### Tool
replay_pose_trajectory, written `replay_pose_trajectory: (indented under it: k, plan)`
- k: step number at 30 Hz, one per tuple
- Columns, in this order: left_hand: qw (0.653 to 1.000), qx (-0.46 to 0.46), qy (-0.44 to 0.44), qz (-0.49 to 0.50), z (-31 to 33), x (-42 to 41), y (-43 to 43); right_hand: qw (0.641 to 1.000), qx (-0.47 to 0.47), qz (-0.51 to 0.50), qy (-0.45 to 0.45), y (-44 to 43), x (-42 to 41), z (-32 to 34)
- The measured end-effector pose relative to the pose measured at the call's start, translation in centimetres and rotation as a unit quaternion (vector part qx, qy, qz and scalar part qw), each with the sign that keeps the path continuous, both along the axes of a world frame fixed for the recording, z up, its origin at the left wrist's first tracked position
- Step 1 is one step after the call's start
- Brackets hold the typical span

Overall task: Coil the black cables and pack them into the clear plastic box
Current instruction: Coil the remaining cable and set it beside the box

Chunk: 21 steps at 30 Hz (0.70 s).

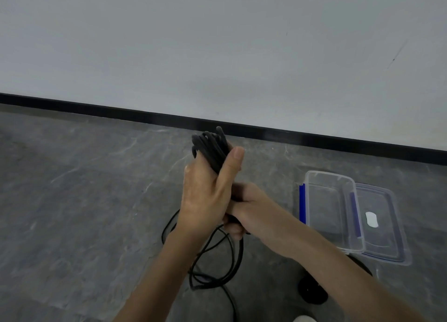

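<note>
Gripping a tight bundle of black cable (212, 150) upright, the left hand (205, 196) pins the turns with its thumb laid along them; its other fingers are hidden behind the bundle. The right hand (244, 208), touching the left from below, has its fingers (233, 232) clenched round the cable where it leaves the bundle. From there loose loops (217, 261) hang down to the floor (84, 188), not yet coiled.

The cable is round, matte and rubbery, and likely springy. If the thumb eases, the turns could fan open. The hanging loops cross one another, so drawing them up quickly could pull a knot or kink.

The clear plastic box (330, 175) sits open on the floor to the right, well apart from the hands, with no cable in it. It looks thin-walled and glossy, with blue clips, and its lid (391, 244) lies against its far side. Being so light, it may skid on the smooth, marbled grey floor when the stiff bundle is pressed in.
</note>
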<state>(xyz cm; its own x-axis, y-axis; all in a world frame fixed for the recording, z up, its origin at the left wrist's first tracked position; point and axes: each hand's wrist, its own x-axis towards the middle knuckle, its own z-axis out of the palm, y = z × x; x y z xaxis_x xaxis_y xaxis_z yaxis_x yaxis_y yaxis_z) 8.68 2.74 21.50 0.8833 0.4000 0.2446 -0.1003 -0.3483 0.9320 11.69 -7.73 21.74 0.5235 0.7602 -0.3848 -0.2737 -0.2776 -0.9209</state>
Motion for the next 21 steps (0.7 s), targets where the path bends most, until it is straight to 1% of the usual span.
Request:
replay_pose_trajectory:
  k: [2,5,6,8,10,14,17,19,21]
  plan:
    - [0.999,0.038,0.01,0.01,0.2,0.0,-0.3,1.0,-0.011,0.004,-0.014,0.0,-0.1,-0.2]
    - [0.998,0.048,0.035,0.012,0.0,-0.1,-0.4,0.999,-0.032,0.004,-0.034,-0.1,0.0,-0.3]
    - [0.998,0.044,0.04,0.012,-0.1,-0.1,-0.2,0.999,-0.031,0.002,-0.031,-0.2,0.1,-0.2]
    - [0.998,0.032,0.045,0.002,-0.2,0.0,0.3,1.0,-0.015,-0.007,0.003,-0.2,0.3,0.0]
    - [0.999,0.023,0.043,-0.023,-0.2,0.0,0.8,1.0,-0.007,-0.011,0.028,-0.3,0.6,0.1]
    - [0.997,0.052,0.017,-0.051,-0.7,0.2,1.6,1.0,-0.014,-0.002,0.015,-0.4,0.5,0.0]
    - [0.998,0.043,0.005,-0.038,-0.6,0.3,1.9,1.0,-0.012,-0.004,0.007,-0.5,0.3,0.3]
    - [0.999,0.028,0.003,-0.025,-0.5,0.3,2.1,0.999,-0.01,0.003,0.034,-0.7,0.0,0.4]
    - [0.999,0.049,0.014,-0.003,-0.5,0.3,2.7,0.999,-0.019,0.021,0.044,-0.7,-0.2,0.4]
